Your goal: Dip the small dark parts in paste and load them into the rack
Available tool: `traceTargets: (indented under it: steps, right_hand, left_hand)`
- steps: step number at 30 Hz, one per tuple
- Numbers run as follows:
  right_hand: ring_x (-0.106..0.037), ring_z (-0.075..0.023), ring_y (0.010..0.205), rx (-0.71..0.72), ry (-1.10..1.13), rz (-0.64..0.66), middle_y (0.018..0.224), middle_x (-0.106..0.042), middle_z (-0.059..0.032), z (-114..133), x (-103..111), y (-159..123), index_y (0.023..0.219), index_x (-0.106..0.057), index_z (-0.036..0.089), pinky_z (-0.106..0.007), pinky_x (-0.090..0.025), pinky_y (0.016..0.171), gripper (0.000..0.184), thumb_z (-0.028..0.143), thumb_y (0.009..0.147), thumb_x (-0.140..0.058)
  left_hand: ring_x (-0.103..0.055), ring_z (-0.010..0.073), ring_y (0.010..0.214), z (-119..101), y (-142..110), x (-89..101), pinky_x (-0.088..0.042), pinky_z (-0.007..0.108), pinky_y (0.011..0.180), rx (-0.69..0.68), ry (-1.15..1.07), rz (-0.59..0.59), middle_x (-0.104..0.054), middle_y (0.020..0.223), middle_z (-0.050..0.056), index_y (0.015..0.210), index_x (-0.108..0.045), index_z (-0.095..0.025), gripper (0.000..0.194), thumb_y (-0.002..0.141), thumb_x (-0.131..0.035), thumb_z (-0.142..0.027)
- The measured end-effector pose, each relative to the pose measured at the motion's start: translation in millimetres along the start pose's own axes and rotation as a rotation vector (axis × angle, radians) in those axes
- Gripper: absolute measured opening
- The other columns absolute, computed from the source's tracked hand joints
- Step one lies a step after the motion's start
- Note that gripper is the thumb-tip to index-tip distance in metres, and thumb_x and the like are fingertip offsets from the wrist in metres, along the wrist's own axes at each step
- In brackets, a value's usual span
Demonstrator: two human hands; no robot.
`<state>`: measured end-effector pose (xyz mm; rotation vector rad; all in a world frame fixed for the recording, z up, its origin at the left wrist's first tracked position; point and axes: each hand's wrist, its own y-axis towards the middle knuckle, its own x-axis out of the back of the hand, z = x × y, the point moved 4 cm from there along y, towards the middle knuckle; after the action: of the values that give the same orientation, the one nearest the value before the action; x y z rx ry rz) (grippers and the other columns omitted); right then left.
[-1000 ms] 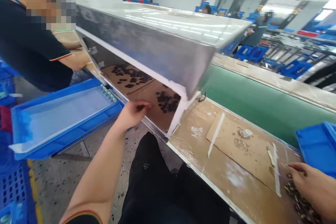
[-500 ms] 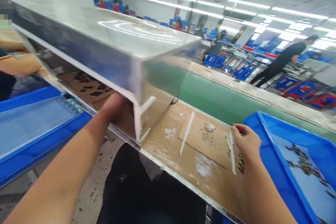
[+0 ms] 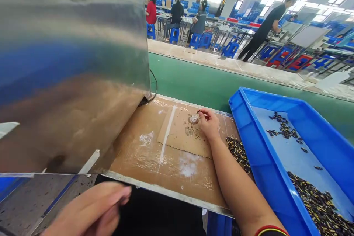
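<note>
My right hand (image 3: 209,124) is over the cardboard sheet (image 3: 177,138) on the bench, its thumb and fingers pinched together. A tiny dark piece seems to show at those fingertips, too small to name. Just beside them sits a small round whitish clump (image 3: 194,119), with dark smudges on the cardboard below it. My left hand (image 3: 96,206), blurred, is in front of the bench edge at the lower left. Its thumb and forefinger are closed together, with a small dark spot between the tips that I cannot make out. Small black-and-yellow parts (image 3: 238,152) lie heaped right of my right forearm.
A blue tray (image 3: 272,177) holding many black-and-yellow parts stands at the right. The big metal hood (image 3: 74,81) fills the left, a black cable (image 3: 155,84) behind it. Behind the bench runs a green belt (image 3: 190,77). Several people are in the background.
My left hand has come out from under the metal hood to the bench front. My right hand has moved from the cardboard's right tape strip to the whitish clump. The view has swung right.
</note>
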<state>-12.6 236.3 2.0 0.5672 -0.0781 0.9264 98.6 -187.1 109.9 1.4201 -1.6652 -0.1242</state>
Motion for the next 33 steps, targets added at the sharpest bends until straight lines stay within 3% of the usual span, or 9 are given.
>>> traceTargets:
  steps: [3,5,8,12,15,19,33]
  right_hand:
    - [-0.070,-0.0202,0.082,0.027,-0.034,0.041,0.105,-0.079,-0.0092,-1,-5,1,0.106,-0.077,0.021,-0.036,-0.057,0.079,0.029,0.044,0.093,-0.065]
    - [-0.071,-0.0213,0.088,0.073,-0.074,0.048,0.106,-0.079,-0.0084,-1,-5,0,0.107,-0.078,0.022,-0.036,-0.058,0.081,0.026,0.041,0.095,-0.064]
    - [-0.071,-0.0227,0.096,0.125,-0.119,0.048,0.109,-0.079,-0.0083,-1,-3,0,0.107,-0.078,0.024,-0.036,-0.058,0.081,0.024,0.038,0.097,-0.062]
    - [-0.072,-0.0235,0.098,0.129,-0.129,0.068,0.109,-0.079,-0.0081,-1,-3,0,0.108,-0.078,0.024,-0.037,-0.059,0.080,0.022,0.035,0.098,-0.062]
    - [-0.072,-0.0236,0.098,0.123,-0.137,0.063,0.109,-0.080,-0.0081,-2,-3,0,0.108,-0.079,0.024,-0.038,-0.060,0.080,0.022,0.035,0.097,-0.063]
    - [-0.072,-0.0229,0.094,0.131,-0.171,0.053,0.108,-0.080,-0.0078,-1,-2,0,0.108,-0.079,0.025,-0.038,-0.060,0.080,0.020,0.033,0.097,-0.064]
    - [-0.071,-0.0230,0.093,0.185,-0.236,0.004,0.103,-0.080,-0.0067,4,-1,-3,0.105,-0.080,0.025,-0.038,-0.060,0.077,0.018,0.032,0.097,-0.065]
  left_hand:
    - [-0.075,0.0142,0.061,0,26,-64.7,-0.063,0.022,0.059,0.051,-0.202,0.049,-0.080,0.078,-0.004,0.107,-0.079,-0.035,0.027,0.090,-0.066,-0.018]
    - [-0.074,0.0125,0.059,12,58,-115.9,-0.061,0.019,0.058,0.217,-0.448,0.091,-0.078,0.075,0.000,0.100,-0.079,-0.023,0.016,0.094,-0.064,-0.022]
    - [-0.074,0.0147,0.064,35,104,-186.3,-0.063,0.022,0.061,0.462,-0.752,0.166,-0.079,0.079,0.006,0.101,-0.079,-0.014,0.022,0.091,-0.069,-0.031]
    - [-0.074,0.0158,0.067,65,133,-241.7,-0.064,0.026,0.067,0.580,-0.875,0.156,-0.078,0.079,0.010,0.097,-0.078,-0.010,0.027,0.081,-0.077,-0.032]
    - [-0.073,0.0156,0.067,83,128,-256.5,-0.063,0.026,0.066,0.648,-0.865,0.135,-0.078,0.079,0.010,0.094,-0.078,-0.010,0.028,0.077,-0.080,-0.032]
    - [-0.073,0.0157,0.068,92,116,-252.6,-0.064,0.028,0.070,0.662,-0.845,0.136,-0.078,0.081,0.009,0.097,-0.078,-0.011,0.029,0.077,-0.080,-0.033]
    - [-0.079,0.0203,0.085,84,109,-252.8,-0.066,0.039,0.093,0.793,-1.019,0.142,-0.081,0.099,0.013,0.104,-0.080,-0.011,0.029,0.077,-0.084,-0.023]
